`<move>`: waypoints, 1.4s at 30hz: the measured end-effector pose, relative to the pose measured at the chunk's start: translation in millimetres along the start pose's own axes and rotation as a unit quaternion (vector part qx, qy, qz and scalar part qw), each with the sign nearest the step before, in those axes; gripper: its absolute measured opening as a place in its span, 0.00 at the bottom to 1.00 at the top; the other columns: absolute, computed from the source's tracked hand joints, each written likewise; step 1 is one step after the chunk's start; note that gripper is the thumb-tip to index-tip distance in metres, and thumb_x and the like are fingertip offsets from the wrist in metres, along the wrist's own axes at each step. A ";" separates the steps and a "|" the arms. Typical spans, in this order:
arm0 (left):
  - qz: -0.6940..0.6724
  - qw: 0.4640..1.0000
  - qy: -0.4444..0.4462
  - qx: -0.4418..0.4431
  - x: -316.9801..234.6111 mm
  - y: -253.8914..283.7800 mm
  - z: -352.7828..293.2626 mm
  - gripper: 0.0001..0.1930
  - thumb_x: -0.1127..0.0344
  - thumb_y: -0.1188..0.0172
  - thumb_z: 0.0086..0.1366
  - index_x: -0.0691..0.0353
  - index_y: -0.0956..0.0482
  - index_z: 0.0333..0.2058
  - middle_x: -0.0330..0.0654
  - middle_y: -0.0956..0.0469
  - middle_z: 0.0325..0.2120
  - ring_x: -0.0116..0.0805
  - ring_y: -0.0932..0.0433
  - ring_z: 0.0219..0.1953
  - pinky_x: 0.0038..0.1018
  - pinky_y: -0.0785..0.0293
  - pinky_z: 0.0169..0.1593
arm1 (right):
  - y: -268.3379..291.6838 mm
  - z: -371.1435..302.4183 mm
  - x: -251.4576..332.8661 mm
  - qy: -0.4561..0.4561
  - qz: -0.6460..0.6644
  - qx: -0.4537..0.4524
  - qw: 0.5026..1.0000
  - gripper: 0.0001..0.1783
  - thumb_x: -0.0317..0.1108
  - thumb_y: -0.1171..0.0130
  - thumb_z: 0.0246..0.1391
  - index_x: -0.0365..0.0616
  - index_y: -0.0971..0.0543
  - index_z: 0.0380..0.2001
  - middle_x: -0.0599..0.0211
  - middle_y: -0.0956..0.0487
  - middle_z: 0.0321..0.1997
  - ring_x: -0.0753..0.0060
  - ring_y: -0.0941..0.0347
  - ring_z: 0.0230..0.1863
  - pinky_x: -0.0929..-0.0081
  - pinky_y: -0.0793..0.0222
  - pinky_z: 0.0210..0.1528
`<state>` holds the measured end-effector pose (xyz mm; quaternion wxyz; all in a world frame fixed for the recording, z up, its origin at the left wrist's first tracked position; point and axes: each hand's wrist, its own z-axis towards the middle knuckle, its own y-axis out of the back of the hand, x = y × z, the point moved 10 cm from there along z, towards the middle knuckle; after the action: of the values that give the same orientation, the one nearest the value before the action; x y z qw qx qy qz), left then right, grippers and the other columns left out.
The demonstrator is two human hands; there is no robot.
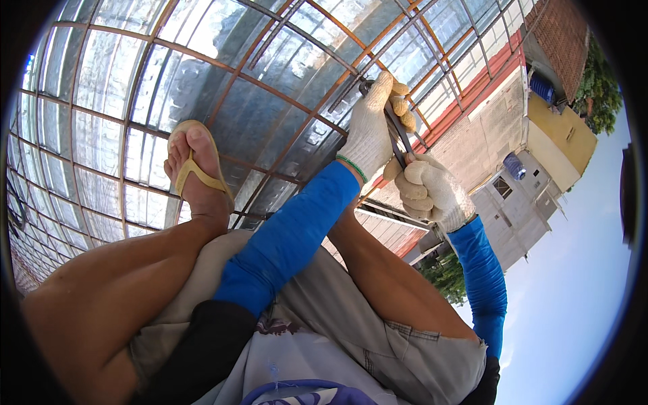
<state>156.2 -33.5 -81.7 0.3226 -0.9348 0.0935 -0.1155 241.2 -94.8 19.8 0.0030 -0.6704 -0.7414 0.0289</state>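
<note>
My left hand (370,128), extended forward, is closed around the dark metal tool (399,131), thumb toward its upper end at the steel-bar grid (236,72). My right hand (437,189), fingers curled, grasps the tool's lower end.

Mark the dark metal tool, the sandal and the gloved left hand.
Dark metal tool (403,137): head view, on the bar between the hands.
Sandal (192,167): head view, on the strap.
Left hand (369,128): head view, on the glove's white knit.
</note>
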 end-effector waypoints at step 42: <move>0.186 0.938 0.032 0.292 0.8 -92.6 -23.2 0.26 0.45 0.46 0.80 0.63 0.17 0.33 0.39 0.28 0.19 0.34 0.29 0.23 0.31 0.33 0.28 | 10.6 -28.0 38.9 0.291 0.072 -0.022 0.954 0.33 0.38 0.30 0.63 0.29 0.25 0.65 0.66 0.16 0.44 0.82 0.21 0.32 0.82 0.25 0.30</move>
<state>159.8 24.5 -6.0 0.5936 -0.7613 0.2383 -0.1057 249.0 -54.0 46.0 0.2015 -0.7011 -0.6589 -0.1836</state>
